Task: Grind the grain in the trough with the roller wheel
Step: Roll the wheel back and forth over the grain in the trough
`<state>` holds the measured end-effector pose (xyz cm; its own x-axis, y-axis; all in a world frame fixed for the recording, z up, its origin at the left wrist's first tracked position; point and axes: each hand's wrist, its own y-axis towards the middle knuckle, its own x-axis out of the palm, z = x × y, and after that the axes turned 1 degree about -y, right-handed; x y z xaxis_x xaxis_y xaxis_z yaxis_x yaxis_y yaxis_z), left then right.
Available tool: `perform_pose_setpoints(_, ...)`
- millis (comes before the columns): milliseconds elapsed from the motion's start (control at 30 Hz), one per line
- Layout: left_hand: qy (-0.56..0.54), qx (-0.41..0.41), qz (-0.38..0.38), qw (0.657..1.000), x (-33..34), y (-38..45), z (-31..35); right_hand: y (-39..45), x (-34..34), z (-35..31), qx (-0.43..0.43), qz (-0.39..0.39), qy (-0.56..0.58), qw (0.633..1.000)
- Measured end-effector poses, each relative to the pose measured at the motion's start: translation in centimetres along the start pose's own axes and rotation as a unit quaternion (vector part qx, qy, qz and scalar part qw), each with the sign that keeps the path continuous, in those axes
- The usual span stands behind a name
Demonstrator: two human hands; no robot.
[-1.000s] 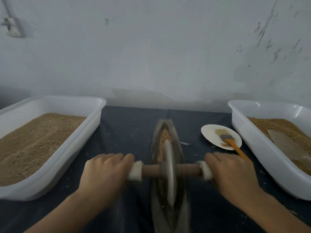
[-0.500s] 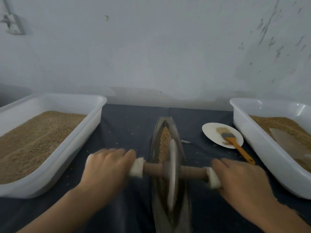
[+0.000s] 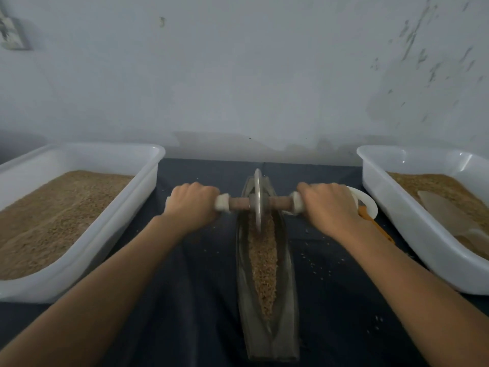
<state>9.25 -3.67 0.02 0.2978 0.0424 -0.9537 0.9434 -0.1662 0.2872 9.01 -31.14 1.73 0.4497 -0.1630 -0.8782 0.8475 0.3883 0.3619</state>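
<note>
Grey-white plaster wall (image 3: 238, 75) behind, scuffed and flaked toward the upper right, with a wall socket (image 3: 12, 35) at the far upper left. Dark blue cloth over the table (image 3: 195, 300), flecked with stray kernels. Two white plastic tubs of brown grain: left tub (image 3: 111, 234) heaped nearly to the rim, right tub (image 3: 412, 229) with a pale scoop (image 3: 444, 215) lying on its grain. Down the middle, running away toward the wall, a narrow boat-shaped metal trough (image 3: 285, 300) with grain (image 3: 264, 266) along its channel. Roller wheel (image 3: 257, 200) upright on edge at the trough's far end, wooden axle crosswise. Left hand (image 3: 193, 205) curled tight round the left handle end, right hand (image 3: 328, 207) likewise round the right. Behind the right hand, mostly hidden, a white plate (image 3: 369, 202) and an orange brush handle (image 3: 378, 226).
</note>
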Motion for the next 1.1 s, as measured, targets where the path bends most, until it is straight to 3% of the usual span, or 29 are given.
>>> perform_pose_setpoints(133,0.011,0.022,-0.009,1.0,-1.3,-4.5,0.5,-4.4,-1.4,-0.6,-0.022,-0.005,0.002,1.0)
perform_pose_setpoints(267,-0.023,0.116,0.087,0.989,-3.8,-12.3,1.1,-11.6,-3.9,-1.0,-0.061,0.076,0.077,0.992)
perform_pose_setpoints(333,-0.024,0.135,0.093,0.986,-4.4,-14.1,0.9,-13.2,-4.5,-0.6,-0.067,0.078,0.08,0.991)
perform_pose_setpoints(500,0.047,0.102,0.059,0.992,-2.7,-9.5,1.2,-9.1,-1.4,-0.7,-0.025,0.009,0.061,0.998)
perform_pose_setpoints(600,0.07,0.031,0.068,0.995,-0.9,-3.4,0.6,-3.5,1.1,-0.3,0.016,0.04,-0.014,0.999)
perform_pose_setpoints(700,0.056,0.021,0.07,0.996,0.0,0.1,0.1,-0.2,1.8,0.2,0.027,0.054,-0.001,0.998)
perform_pose_setpoints(833,0.032,0.008,0.059,0.998,-0.5,-3.3,0.6,-3.3,0.5,-0.3,0.018,0.026,0.027,0.999)
perform_pose_setpoints(900,0.019,0.041,0.053,0.998,-1.5,-7.2,0.9,-7.2,-1.1,-0.6,-0.018,0.013,0.036,0.999)
perform_pose_setpoints(1000,-0.017,0.11,0.132,0.985,-3.4,-12.5,1.5,-12.1,-3.3,-0.7,-0.052,0.072,0.081,0.993)
perform_pose_setpoints(1100,-0.002,0.115,0.136,0.984,-4.2,-14.0,1.5,-13.1,-3.7,-0.3,-0.053,0.046,0.098,0.993)
